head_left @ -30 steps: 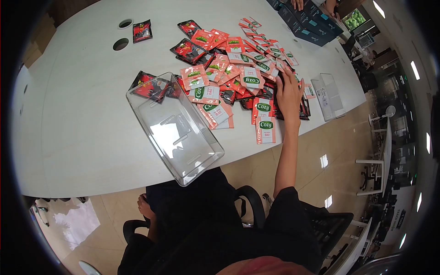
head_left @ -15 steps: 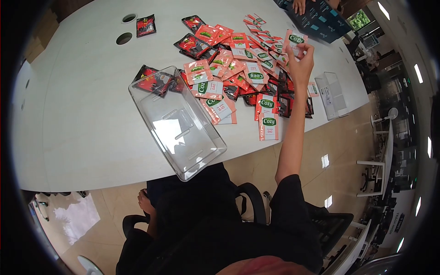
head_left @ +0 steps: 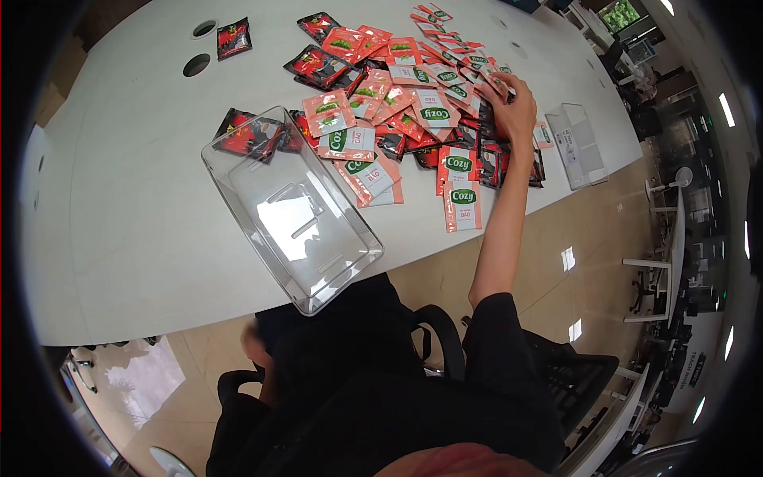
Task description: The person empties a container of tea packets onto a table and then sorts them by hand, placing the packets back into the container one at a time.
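Note:
My right hand [head_left: 513, 110] is low over the right side of a heap of sachets, fingers curled around a pink Cozy sachet [head_left: 499, 84] that they partly hide. Under and beside it are more pink-and-white Cozy sachets [head_left: 435, 109], mixed with black-and-red packets [head_left: 318, 67]. Two Cozy sachets, one being the nearest sachet [head_left: 462, 208], lie at the table's front edge. My left hand [head_left: 256, 347] is down by my lap, away from the table and smeared by motion.
A clear plastic bin [head_left: 296, 215] stands left of the heap, its near corner at the table edge. Another clear container [head_left: 576, 147] is at the right edge. A lone black-and-red packet [head_left: 234, 39] lies near two round holes in the white table [head_left: 127, 199].
My right hand has come down onto the heap from holding a Cozy sachet raised above it. The other person's hands and the dark patterned box have mostly left the view at the top.

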Demonstrator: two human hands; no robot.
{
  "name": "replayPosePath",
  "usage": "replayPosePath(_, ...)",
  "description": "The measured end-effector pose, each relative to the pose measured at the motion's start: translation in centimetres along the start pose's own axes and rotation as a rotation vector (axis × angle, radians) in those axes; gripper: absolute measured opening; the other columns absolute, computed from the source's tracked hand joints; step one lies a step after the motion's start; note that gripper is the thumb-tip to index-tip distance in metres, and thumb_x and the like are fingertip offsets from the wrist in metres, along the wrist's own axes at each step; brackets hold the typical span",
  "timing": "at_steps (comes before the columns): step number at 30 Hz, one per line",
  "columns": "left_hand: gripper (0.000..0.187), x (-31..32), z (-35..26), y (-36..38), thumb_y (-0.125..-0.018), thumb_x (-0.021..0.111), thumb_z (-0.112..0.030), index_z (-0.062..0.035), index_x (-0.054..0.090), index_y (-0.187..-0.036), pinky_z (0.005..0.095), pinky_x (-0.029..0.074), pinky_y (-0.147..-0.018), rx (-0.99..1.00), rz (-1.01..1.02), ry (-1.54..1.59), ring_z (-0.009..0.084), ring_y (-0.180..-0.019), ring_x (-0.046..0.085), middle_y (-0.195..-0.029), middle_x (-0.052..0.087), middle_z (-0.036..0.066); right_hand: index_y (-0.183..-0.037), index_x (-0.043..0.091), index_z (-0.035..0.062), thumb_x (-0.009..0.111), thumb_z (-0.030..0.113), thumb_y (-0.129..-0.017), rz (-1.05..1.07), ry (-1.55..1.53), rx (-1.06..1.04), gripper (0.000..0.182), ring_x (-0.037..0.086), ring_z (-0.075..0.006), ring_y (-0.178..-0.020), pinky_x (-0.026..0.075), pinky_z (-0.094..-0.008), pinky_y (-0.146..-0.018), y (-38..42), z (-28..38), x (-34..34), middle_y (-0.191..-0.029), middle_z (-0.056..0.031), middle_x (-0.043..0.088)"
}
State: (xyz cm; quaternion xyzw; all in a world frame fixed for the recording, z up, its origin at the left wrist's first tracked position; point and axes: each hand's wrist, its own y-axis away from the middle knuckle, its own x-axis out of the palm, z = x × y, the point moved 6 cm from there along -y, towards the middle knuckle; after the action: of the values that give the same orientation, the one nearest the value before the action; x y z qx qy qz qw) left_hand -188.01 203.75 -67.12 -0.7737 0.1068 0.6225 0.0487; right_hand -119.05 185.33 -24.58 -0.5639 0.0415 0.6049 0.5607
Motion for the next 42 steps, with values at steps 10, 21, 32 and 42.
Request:
replayPosePath(10,0.016,2.6,1.7,-0.1,-0.095,0.044,-0.018,-0.0145,0.058,-0.102,0.0357,0.054,-0.069,0.104,-0.077,-0.151,0.023,-0.085,0.064,-0.094,0.062,0.005,-0.117,0.066,0.0146,0.069,0.025,-0.083,0.072,0.001,0.08,0.036,0.067,-0.0349,-0.096,0.052,-0.0424,-0.085,-0.2,-0.6,0.9,-0.104,-0.0117,0.072)
replayPosePath(21,0.016,-0.4,-1.1,0.3,-0.095,0.044,-0.019,-0.015,0.059,-0.098,0.0413,0.051,-0.068,0.045,-0.077,-0.045,0.0253,-0.084,0.063,-0.088,0.061,0.004,-0.117,0.06,0.0079,0.06,0.014,-0.089,-0.343,-0.107,0.079,0.028,0.067,-0.0413,-0.09,0.05,-0.0449,-0.077,0.2,1.0,-1.1,-0.094,-0.0189,0.071)
replayPosePath(32,0.02,-0.8,-1.5,0.4,-0.096,0.046,-0.026,-0.0124,0.061,-0.096,0.0434,0.05,-0.07,0.018,-0.072,0.0,0.0287,-0.087,0.063,-0.09,0.062,0.006,-0.119,0.069,0.0171,0.07,0.017,-0.081,0.039,-0.183,-0.027,0.038,0.069,-0.0272,-0.094,0.052,-0.0377,-0.083,0.0,-0.1,2.8,-0.102,-0.0101,0.072)
replayPosePath(42,0.018,-1.7,-2.2,0.2,-0.093,0.048,-0.025,-0.0133,0.059,-0.099,0.0441,0.05,-0.07,0.013,-0.031,0.016,0.0293,-0.088,0.062,-0.09,0.061,0.006,-0.111,0.071,0.0157,0.068,0.026,-0.083,-0.034,0.032,0.134,0.029,0.068,-0.0353,-0.093,0.053,-0.0403,-0.081,0.1,1.2,1.2,-0.097,-0.0108,0.073)
